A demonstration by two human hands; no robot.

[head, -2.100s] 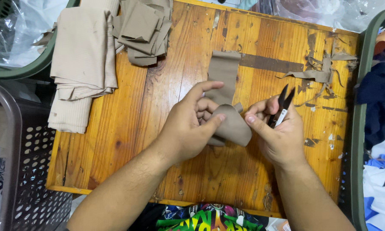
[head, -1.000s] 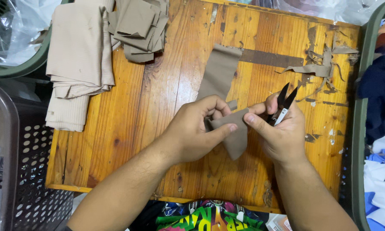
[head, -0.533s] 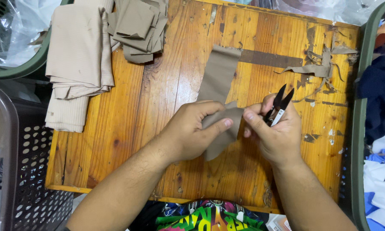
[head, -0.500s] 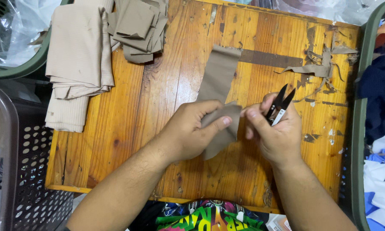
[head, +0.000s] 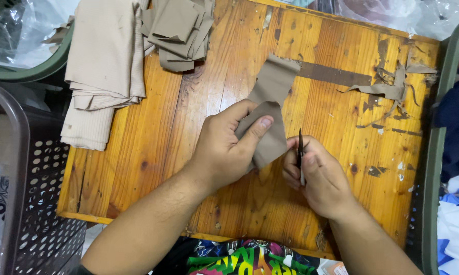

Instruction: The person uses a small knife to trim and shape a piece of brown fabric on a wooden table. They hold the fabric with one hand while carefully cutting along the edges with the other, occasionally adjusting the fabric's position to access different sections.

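Trimming step, mid-frame: left hand [head: 224, 147] pinches the brown cloth strip [head: 270, 109], right hand [head: 318, 178] clasps small snips [head: 300, 153] (blades seemingly together); next, they need aligning at the strip's edge

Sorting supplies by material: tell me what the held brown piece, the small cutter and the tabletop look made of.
Brown piece: soft matte fabric, since it drapes and folds. Cutter: dark blades, probably metal. Tabletop: wooden planks with visible grain, a worn orange finish.

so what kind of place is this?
Likely a small garment or sewing workshop. The left hand holds a taupe fabric piece, the right hand holds small thread snips, folded beige fabric is stacked on the worn wooden table, and trimmed scraps lie nearby.
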